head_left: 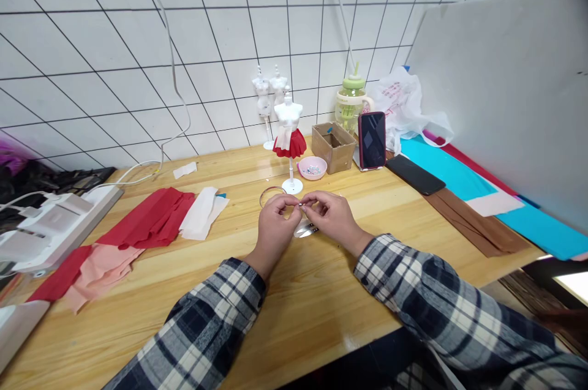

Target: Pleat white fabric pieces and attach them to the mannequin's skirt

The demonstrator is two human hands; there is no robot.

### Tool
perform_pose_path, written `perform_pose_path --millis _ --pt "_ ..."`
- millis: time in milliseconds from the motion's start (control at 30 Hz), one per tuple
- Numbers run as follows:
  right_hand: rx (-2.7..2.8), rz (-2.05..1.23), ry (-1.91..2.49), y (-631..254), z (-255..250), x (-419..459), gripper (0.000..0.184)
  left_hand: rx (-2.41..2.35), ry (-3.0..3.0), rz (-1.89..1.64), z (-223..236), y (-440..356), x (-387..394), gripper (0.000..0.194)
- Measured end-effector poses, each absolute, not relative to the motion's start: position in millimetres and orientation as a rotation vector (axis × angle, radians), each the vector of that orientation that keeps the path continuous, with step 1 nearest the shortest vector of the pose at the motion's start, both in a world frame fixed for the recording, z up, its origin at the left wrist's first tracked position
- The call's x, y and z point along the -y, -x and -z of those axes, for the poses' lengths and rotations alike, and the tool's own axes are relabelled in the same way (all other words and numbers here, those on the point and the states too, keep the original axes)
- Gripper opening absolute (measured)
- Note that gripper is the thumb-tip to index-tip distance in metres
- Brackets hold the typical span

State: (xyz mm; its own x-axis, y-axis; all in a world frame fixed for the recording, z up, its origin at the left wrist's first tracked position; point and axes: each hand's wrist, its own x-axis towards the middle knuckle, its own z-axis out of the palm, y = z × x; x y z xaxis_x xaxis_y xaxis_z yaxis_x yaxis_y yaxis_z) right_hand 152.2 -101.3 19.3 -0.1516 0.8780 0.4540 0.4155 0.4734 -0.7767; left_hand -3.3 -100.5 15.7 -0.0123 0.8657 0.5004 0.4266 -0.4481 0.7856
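Your grip is narrow on both sides: your left hand (pixel 277 221) and your right hand (pixel 334 217) pinch a tiny thing (pixel 300 205) between their fingertips, over the bench (pixel 316 280). It is too small and too covered by your fingers to tell what it is. Under your hands lies a shiny metal thing (pixel 303 230), partly hidden, so you cannot see its whole shape. A thin hoop (pixel 261 196) peeks out behind your left hand, which hides part of it.

Past your hands, a small pink bowl (pixel 318 177) holds lots of little shiny bits, too small to tell one by one. Just beside it sits an open brown box (pixel 339 159) with a bit of blue showing at the top; you cannot see its bottom. Behind the box is a see-through jug (pixel 345 109) with a green lid, its low part hidden. A white bag (pixel 399 102) sits near it, and you cannot tell what is inside. Near the bowl stands a white doll form (pixel 288 113) in a red skirt (pixel 297 144).
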Motion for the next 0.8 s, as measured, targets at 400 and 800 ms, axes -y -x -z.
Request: perform_pose_path --millis 400,800 --pt "1.716 -0.689 1.062 -153.3 -14.4 97.4 0.022 -1.302 -1.732 -1.377 -14.0 9.6 98.9 0.015" --pt "1.887 -0.744 0.979 -156.8 -16.4 99.1 0.037 -1.347 -1.604 -1.378 -15.5 13.2 95.4 0.01"
